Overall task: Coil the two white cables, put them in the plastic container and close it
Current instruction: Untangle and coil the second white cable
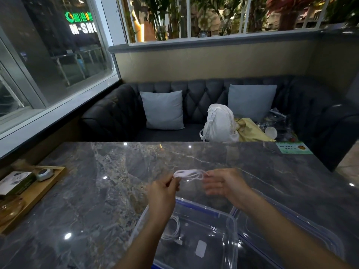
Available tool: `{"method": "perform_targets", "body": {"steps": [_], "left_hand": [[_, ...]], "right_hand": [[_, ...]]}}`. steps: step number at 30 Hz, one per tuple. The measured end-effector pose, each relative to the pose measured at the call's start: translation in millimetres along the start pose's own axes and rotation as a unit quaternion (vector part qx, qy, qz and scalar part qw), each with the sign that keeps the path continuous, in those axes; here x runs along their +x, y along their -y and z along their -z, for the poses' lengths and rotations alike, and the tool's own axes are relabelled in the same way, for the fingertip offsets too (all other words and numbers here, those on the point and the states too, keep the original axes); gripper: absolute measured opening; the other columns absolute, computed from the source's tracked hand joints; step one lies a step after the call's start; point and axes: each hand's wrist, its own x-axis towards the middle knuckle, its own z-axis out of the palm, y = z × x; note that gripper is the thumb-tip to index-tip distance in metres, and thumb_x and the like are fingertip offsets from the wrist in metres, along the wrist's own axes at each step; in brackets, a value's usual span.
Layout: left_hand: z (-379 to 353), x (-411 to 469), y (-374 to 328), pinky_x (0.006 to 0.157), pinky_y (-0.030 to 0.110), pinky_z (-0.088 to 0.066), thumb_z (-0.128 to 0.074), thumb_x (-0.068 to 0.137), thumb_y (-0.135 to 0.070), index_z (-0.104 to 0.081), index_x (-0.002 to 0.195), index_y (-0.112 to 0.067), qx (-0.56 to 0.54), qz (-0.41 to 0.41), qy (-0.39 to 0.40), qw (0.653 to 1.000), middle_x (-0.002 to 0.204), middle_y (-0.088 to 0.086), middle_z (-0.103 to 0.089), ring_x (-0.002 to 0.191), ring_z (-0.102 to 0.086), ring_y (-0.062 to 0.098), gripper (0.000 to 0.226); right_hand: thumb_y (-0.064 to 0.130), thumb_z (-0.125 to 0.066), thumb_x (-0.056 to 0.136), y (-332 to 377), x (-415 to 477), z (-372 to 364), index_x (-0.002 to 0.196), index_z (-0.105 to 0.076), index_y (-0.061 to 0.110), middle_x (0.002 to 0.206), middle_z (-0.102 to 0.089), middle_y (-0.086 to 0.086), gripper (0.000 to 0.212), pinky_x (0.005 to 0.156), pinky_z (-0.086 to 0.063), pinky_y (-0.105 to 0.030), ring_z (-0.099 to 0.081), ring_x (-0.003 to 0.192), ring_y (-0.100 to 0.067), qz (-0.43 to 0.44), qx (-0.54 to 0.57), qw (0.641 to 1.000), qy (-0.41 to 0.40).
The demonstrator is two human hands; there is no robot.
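A looped white cable (189, 174) hangs in the air above the marble table (97, 191), stretched between my two hands. My left hand (162, 191) pinches its left end. My right hand (226, 184) touches the right end with its fingertips, the other fingers spread. Below my hands stands a clear plastic container (232, 230), open. A second white cable (173, 229) lies coiled inside it near the left wall, partly hidden by my left forearm. The clear lid with blue trim (303, 228) lies flat to the right of the container.
A wooden tray (46, 188) with a box, a small white device and a glass pot sits at the table's left edge. A green card (293, 148) lies at the far right corner. Behind the table is a dark sofa with cushions, a white backpack (220, 123) and bags.
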Motion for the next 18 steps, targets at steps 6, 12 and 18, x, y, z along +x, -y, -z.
{"method": "perform_targets", "body": {"steps": [6,12,18], "left_hand": [[-13.4,-4.2,-5.8,0.059,0.019,-0.055,-0.048,0.085,0.0,-0.073,0.088,-0.007,-0.322,0.158,0.047,0.932,0.074,0.006,-0.076,0.073,-0.073,0.017,0.027],[-18.8,-1.2,-9.5,0.053,0.023,-0.057,-0.06,0.083,0.003,-0.049,0.093,0.001,-0.349,0.236,0.03,0.906,0.076,0.019,-0.069,0.061,-0.071,0.02,0.015],[-26.4,-7.0,-5.5,0.061,0.024,-0.057,-0.054,0.087,0.005,-0.044,0.094,-0.009,-0.3,0.145,0.028,0.942,0.08,0.014,-0.064,0.064,-0.068,0.015,0.018]], "right_hand": [[0.004,-0.067,0.079,-8.2,4.4,-13.2,0.091,-0.062,-0.002,0.071,-0.063,-0.011,0.014,0.055,-0.056,-0.027,-0.063,0.06,-0.021,0.071,-0.018,0.995,-0.071],[-0.002,-0.055,0.085,-19.0,12.9,-11.5,0.118,-0.054,0.005,0.092,-0.065,-0.008,0.034,0.065,-0.057,-0.032,-0.067,0.078,-0.023,0.151,-0.172,0.971,-0.073],[0.019,-0.061,0.081,-25.6,16.4,-6.2,0.095,-0.054,0.019,0.085,-0.056,0.004,0.016,0.068,-0.044,-0.027,-0.056,0.08,-0.017,0.133,-0.418,0.898,-0.022]]}}
